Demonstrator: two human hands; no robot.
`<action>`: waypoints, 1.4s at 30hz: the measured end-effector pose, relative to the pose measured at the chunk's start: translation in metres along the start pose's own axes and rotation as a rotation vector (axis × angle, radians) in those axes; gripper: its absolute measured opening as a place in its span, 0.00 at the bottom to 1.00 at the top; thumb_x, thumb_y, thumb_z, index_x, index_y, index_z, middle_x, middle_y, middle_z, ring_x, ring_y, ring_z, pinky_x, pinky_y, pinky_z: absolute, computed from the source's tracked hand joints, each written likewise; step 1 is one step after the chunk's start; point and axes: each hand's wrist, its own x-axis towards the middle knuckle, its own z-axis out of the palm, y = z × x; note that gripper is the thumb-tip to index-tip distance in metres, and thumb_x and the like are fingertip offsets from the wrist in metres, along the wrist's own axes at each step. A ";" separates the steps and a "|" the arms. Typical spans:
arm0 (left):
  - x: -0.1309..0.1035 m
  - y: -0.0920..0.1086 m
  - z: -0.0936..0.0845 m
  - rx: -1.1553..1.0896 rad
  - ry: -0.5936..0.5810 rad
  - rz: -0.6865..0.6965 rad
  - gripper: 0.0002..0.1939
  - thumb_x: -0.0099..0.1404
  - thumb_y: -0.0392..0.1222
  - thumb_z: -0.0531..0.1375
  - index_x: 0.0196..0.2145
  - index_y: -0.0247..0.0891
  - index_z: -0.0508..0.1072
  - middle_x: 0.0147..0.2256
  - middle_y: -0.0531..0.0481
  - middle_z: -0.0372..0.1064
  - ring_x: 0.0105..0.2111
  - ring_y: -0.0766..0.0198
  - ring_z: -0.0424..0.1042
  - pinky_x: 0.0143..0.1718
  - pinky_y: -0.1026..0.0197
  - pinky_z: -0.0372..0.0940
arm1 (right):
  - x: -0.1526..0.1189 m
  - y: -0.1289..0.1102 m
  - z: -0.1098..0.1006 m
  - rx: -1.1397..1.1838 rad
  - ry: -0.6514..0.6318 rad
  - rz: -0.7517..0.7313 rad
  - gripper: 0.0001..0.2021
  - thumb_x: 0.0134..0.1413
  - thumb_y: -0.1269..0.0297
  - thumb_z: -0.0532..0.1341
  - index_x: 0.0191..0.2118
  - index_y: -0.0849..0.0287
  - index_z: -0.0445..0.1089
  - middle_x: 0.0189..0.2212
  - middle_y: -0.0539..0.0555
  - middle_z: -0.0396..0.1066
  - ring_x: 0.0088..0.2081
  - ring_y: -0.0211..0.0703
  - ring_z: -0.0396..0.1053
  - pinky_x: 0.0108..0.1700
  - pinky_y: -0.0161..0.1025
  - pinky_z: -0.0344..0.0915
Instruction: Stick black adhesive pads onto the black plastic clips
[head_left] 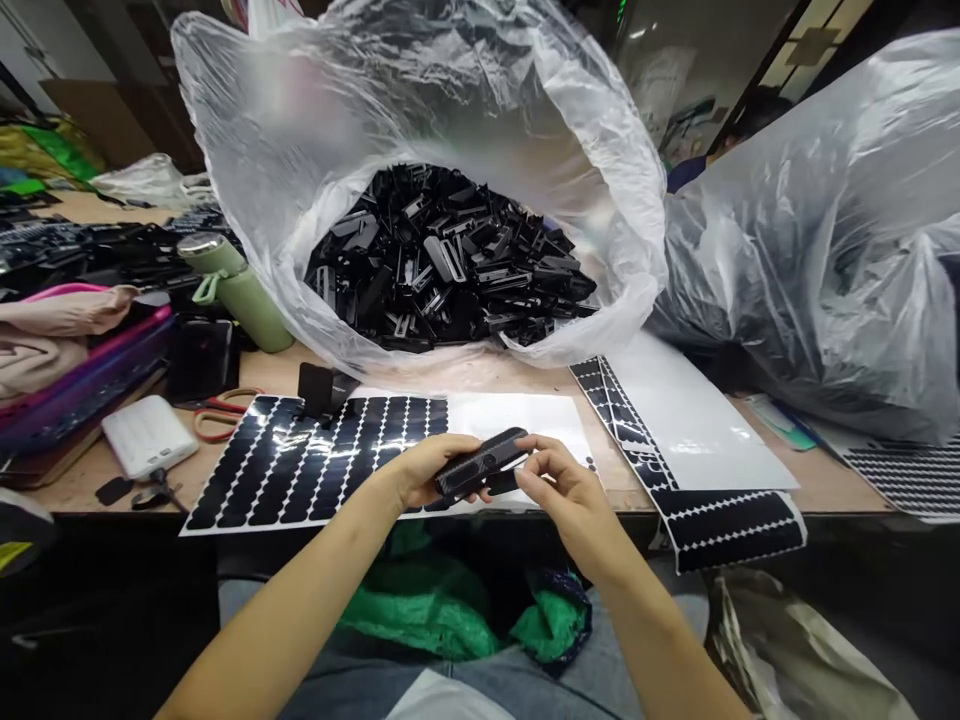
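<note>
A long black plastic part (480, 464) is gripped in my left hand (429, 468), tilted up to the right above the sticker sheet. My right hand (559, 480) is at the part's right end, its thumb and fingers pinched close together; what lies between them is too small to make out. Beneath my hands lies a white sheet with rows of black stickers (315, 460), its right portion bare white. Behind it a big clear plastic bag (247, 150) stands open, full of black plastic parts (450, 260).
At the left are a green bottle (251, 300), red-handled scissors (217, 415), a white power bank (148, 437) and a purple basket (90, 350). More sticker sheets (731, 530) overhang the table edge at right, near another filled bag (817, 240).
</note>
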 end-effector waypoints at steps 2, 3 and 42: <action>-0.002 -0.007 0.006 -0.031 0.023 -0.049 0.12 0.59 0.42 0.53 0.32 0.28 0.71 0.25 0.44 0.71 0.23 0.62 0.70 0.24 0.62 0.64 | -0.003 0.003 0.011 0.029 -0.049 0.024 0.09 0.50 0.59 0.58 0.25 0.58 0.63 0.46 0.54 0.59 0.40 0.40 0.63 0.37 0.35 0.61; -0.003 -0.009 0.007 -0.037 0.031 -0.056 0.12 0.58 0.42 0.53 0.31 0.28 0.70 0.24 0.44 0.70 0.22 0.63 0.70 0.23 0.63 0.64 | -0.005 0.004 0.017 0.038 -0.063 0.041 0.09 0.50 0.59 0.58 0.25 0.59 0.63 0.47 0.54 0.59 0.39 0.40 0.64 0.37 0.35 0.62; -0.008 -0.012 0.015 0.024 0.142 -0.031 0.09 0.52 0.43 0.58 0.21 0.34 0.65 0.17 0.55 0.62 0.17 0.70 0.62 0.18 0.67 0.54 | -0.020 0.016 0.037 0.077 0.035 0.074 0.11 0.51 0.56 0.56 0.28 0.59 0.61 0.45 0.53 0.58 0.24 0.30 0.65 0.31 0.35 0.66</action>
